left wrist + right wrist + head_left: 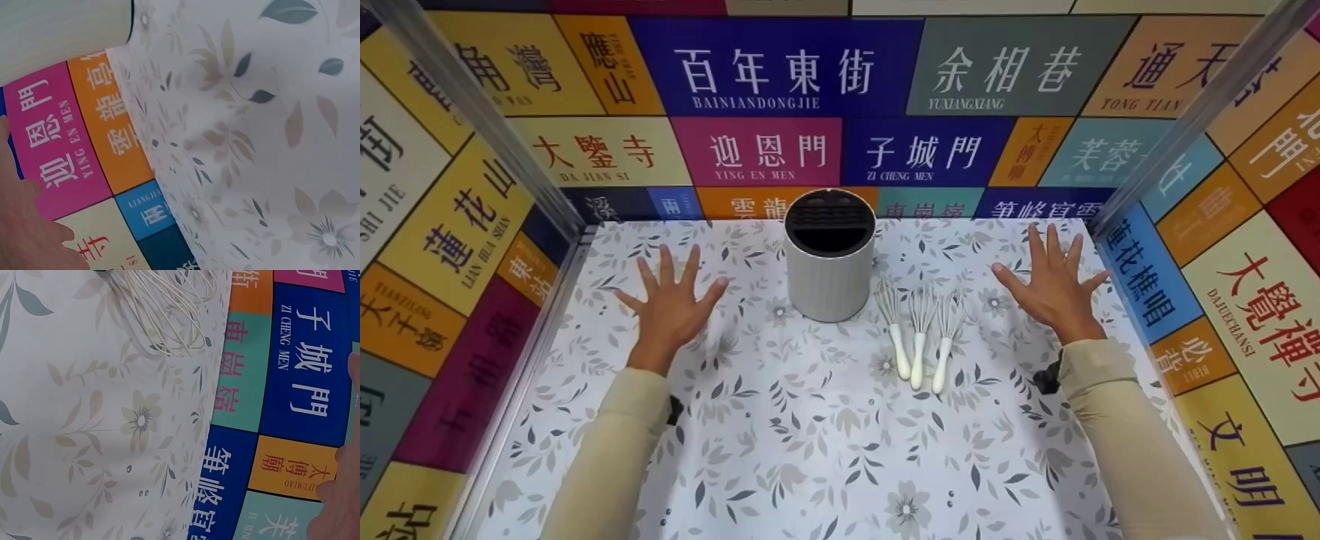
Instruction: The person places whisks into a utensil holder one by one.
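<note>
Fingers spread wide, my left hand (671, 307) is at the left of the table, holding nothing. My right hand (1054, 289) is at the right, its fingers likewise spread and holding nothing. Between them stands a light grey ribbed cylindrical holder (830, 285) with a black slotted top. Three whisks with white handles lie side by side to its right: a left whisk (901, 352), a middle whisk (918, 360) and a right whisk (942, 365). Their wire heads point to the back. In the right wrist view, whisk wires (163, 309) show at the top.
A white cloth with grey leaves and flowers (810, 450) covers the table. Walls of coloured panels with Chinese lettering (765, 150) rise at the back and both sides. Clear corner posts stand at the left (495, 127) and right (1185, 127).
</note>
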A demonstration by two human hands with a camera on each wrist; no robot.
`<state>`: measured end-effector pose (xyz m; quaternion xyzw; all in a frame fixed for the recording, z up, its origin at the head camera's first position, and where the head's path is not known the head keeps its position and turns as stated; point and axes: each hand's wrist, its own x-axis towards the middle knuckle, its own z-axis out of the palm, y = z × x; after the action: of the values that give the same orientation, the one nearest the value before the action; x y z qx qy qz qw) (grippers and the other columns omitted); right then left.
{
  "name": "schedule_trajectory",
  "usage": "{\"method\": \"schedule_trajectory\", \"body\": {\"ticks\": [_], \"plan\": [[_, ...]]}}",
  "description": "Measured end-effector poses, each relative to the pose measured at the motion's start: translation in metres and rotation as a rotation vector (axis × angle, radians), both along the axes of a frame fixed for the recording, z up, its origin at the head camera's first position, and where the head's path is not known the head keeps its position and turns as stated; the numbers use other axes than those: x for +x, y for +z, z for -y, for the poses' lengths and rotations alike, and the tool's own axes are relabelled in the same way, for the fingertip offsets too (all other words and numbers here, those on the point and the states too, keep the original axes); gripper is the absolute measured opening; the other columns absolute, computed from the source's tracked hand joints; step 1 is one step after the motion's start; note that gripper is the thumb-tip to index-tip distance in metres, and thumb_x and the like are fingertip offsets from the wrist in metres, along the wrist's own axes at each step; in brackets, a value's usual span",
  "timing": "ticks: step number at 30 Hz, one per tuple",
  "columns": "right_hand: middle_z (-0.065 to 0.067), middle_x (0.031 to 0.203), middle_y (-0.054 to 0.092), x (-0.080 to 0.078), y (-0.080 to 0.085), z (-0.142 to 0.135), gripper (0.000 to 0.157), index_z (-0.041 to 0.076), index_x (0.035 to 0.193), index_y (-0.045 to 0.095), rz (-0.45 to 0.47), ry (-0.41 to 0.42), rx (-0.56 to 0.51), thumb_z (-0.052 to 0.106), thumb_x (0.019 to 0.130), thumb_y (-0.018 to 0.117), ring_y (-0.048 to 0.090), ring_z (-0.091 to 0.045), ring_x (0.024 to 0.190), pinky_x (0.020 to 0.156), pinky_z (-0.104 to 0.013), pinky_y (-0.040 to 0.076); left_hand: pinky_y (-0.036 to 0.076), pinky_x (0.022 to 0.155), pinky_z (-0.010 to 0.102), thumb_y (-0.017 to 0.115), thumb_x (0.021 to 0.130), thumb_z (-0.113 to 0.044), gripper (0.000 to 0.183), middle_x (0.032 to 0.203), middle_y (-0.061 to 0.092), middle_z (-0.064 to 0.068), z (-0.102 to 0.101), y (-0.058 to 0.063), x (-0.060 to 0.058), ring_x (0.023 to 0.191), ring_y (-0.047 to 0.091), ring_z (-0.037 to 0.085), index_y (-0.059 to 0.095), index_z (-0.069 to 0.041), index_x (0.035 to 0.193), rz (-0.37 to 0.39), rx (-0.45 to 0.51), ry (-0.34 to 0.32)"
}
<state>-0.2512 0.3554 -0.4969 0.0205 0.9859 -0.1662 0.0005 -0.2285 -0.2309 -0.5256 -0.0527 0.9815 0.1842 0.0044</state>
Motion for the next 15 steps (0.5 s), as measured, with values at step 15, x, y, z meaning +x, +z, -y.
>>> {"method": "schedule_trajectory", "body": {"ticks": [15], "plan": [[-0.02,0.171,0.004,0.022,-0.02,0.011,0.098,0.032,0.163,-0.015,0.095,0.008,-0.222,0.08,0.094,0.034,0.012,-0.054,0.152,0.111,-0.081,0.015,0.022,0.124,0.06,0.041,0.106,-0.055,0.063,0.169,0.022,0.014,-0.068,0.026,-0.017,0.154,0.025,0.037,0.035,-0.025,0.16,-0.176,0.498,-0.093]]}}
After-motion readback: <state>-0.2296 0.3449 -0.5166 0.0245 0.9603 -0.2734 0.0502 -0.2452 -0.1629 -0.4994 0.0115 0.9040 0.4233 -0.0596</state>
